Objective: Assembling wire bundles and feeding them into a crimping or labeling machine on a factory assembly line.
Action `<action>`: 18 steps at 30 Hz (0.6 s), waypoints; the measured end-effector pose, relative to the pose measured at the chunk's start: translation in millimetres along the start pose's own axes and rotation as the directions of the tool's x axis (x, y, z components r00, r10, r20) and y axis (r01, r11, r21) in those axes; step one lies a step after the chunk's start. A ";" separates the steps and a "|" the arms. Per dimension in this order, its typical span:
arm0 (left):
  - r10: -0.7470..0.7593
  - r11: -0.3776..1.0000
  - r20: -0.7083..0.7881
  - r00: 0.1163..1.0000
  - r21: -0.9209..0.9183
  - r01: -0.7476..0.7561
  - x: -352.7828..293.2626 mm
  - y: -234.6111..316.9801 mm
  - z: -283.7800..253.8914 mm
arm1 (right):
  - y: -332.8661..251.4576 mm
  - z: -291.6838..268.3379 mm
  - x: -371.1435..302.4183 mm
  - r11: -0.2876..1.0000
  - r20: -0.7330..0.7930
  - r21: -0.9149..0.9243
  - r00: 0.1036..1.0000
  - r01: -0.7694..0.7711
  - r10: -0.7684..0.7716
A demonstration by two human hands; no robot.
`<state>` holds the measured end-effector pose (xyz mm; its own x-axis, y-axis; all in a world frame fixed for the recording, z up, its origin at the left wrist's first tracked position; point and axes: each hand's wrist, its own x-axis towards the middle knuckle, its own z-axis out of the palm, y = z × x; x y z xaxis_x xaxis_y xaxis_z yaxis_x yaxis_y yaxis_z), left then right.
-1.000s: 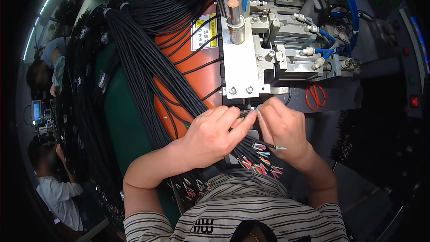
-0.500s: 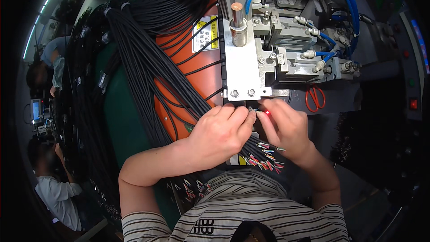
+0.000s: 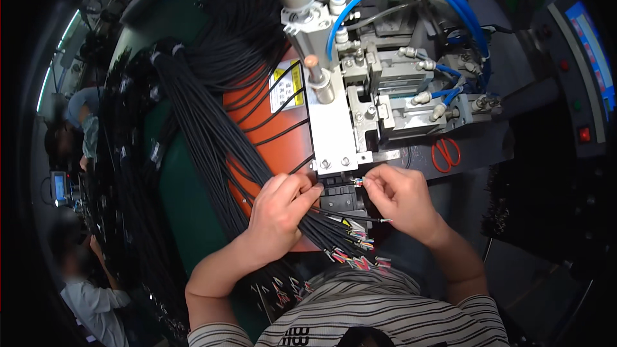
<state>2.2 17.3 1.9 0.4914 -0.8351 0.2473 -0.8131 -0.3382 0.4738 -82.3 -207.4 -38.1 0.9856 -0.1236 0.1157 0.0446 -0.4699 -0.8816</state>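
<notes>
Far left: black cable bundle (image 3: pixel 215 128) runs from the green tabletop (image 3: pixel 183 218) over its right edge and across the orange base (image 3: pixel 283 159), slanting down to the right. Left hand (image 3: pixel 279 209) by the base's lower right corner: thumb and index finger drawn close together at the left edge of the black fixture (image 3: pixel 339 202); pinch contents hidden, cannot tell. Stripped cable end (image 3: pixel 357 182) sits at the fixture's upper right corner, just below the metal plate (image 3: pixel 333 132). Long axis roughly left-right, coloured wires pointing right; sheath merges with the dark fixture. Right hand (image 3: pixel 402 199): fingertips nearly together at the wire tips; firm grip or light touch, cannot tell. Risks: uneven pull could skew or splay the wires; fingertips so near the plate could get pinched if it dropped; bundle weight could drag the cable leftward. Red-handled scissors (image 3: pixel 443 154) near the grey tabletop's (image 3: pixel 482 143) front edge.
</notes>
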 end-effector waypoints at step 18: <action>0.120 0.990 -0.074 0.990 -0.066 -0.125 12.0 12.5 1.7 | -15.9 12.3 -16.6 0.639 0.099 0.755 0.988 -0.150 0.115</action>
<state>-2.6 2.3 9.3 0.4123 -0.8350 0.3643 -0.8456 -0.2019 0.4941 -97.3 -187.1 -31.7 0.9955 -0.0894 -0.0319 0.0043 0.3779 -0.9258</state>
